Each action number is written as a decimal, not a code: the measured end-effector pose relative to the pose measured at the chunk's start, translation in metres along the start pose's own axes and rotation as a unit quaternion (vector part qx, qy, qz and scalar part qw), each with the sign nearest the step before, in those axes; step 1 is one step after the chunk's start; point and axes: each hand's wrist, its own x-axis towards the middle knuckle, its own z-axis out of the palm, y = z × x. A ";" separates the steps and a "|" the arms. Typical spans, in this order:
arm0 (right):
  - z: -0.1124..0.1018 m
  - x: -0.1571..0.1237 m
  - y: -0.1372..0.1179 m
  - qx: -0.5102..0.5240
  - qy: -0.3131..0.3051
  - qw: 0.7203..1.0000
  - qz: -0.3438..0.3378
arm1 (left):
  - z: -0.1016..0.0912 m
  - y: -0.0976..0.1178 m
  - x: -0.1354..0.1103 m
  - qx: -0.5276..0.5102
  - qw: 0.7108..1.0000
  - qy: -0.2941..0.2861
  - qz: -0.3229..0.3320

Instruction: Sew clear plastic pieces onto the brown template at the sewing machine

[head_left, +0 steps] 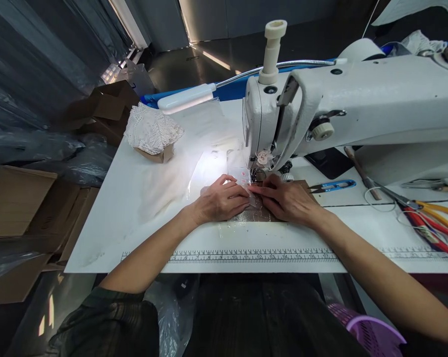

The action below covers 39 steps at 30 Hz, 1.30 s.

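A white sewing machine [255, 114] stands over a small piece of sheer, clear-looking fabric [242, 174] under its presser foot [254, 173]. My left hand [224, 199] rests on this fabric just left of the foot, its fingers lying over it. On the other side my right hand [289, 199] has its index finger stretched toward the foot and the other fingers curled at the fabric's edge. Beneath both hands lies a brown, shiny-edged strip [261, 215]. The fingers partly hide the fabric.
Blue thread snips [333, 185], a black phone-like slab [328, 162] and orange-handled scissors [437, 213] lie to the right. White lace [151, 128] sits in a small box at the left. A lamp [187, 98] lights the table. A printed ruler [246, 257] runs along the front edge.
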 end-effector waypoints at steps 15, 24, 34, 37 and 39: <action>0.002 -0.002 0.003 0.027 -0.003 1.000 -0.005 | 0.000 -0.001 0.000 -0.013 1.000 -0.019 -0.012; -0.007 -0.009 0.006 0.162 0.008 0.986 0.024 | 0.002 -0.001 -0.001 -0.030 0.999 -0.024 -0.027; -0.003 -0.010 0.000 0.095 -0.006 0.994 -0.058 | -0.006 0.002 0.001 -0.067 0.996 -0.032 -0.041; -0.003 -0.010 0.000 0.089 0.000 0.994 -0.056 | -0.009 0.004 0.002 -0.058 0.996 0.016 -0.060; -0.003 -0.010 -0.001 0.089 0.004 0.994 -0.058 | -0.008 0.004 0.003 -0.026 0.992 0.052 -0.109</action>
